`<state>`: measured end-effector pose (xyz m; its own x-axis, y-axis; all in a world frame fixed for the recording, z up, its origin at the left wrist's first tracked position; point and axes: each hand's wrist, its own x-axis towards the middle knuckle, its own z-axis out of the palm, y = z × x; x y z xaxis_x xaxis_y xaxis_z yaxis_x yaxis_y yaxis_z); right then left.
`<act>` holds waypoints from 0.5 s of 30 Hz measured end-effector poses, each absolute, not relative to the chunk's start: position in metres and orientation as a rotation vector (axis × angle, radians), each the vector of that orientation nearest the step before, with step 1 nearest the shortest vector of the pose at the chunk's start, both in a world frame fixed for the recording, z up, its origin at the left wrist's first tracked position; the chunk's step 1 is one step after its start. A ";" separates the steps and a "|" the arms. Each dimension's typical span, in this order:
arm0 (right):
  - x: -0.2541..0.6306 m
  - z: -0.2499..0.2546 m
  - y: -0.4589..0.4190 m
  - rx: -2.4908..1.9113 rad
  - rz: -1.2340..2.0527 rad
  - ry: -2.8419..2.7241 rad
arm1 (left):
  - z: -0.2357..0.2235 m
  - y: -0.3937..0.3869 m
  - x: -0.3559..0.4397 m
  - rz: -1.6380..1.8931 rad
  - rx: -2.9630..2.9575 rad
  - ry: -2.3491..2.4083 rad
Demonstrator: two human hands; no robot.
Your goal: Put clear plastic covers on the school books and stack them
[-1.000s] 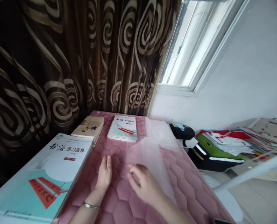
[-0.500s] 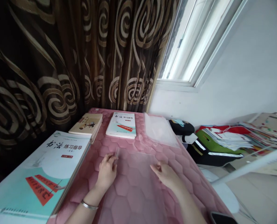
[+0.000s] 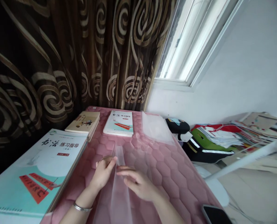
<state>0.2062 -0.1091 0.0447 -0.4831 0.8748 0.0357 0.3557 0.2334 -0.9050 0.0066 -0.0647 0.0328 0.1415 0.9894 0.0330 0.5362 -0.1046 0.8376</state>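
A clear plastic book cover [image 3: 121, 186] lies in front of me on the pink quilted mat, with a whitish folded strip running lengthwise along it. My left hand [image 3: 103, 171] is closed, thumb and fingers pinching the cover's left edge; a silver bangle circles that wrist. Over the strip, close beside the left fingertips, my right hand [image 3: 138, 183] has its fingers stretched out and slightly apart. Whether its fingertips press on the plastic I cannot tell.
A tall stack of calligraphy workbooks [image 3: 42, 168] stands at left, with smaller beige books [image 3: 83, 121] behind. Another workbook stack [image 3: 118, 123] and more plastic covers [image 3: 155, 127] lie at the far end. A phone [image 3: 215, 214] rests near right; a white pole [image 3: 245, 158] slants beyond the edge.
My right hand has moved left, from the cover's right side to beside my left hand. A folded strip now shows in the plastic. The left hand keeps its pinch.
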 end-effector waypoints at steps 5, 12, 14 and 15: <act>0.190 0.035 -0.110 -1.153 1.038 -2.043 | 0.046 -0.062 -0.008 0.779 1.555 1.276; 0.230 0.037 -0.098 -1.477 0.740 -1.897 | 0.026 -0.046 -0.022 0.731 1.442 1.257; 0.253 0.033 -0.092 -1.876 0.488 -1.727 | 0.023 -0.043 -0.024 0.733 1.418 1.363; 0.262 0.029 -0.089 -2.024 0.451 -1.673 | 0.022 -0.042 -0.024 0.737 1.411 1.393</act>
<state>0.2623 -0.0890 0.0292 0.2015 0.9784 0.0453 0.8229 -0.1440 -0.5496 -0.0244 -0.0418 0.0219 0.1571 0.9649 -0.2103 0.3688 0.1402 0.9188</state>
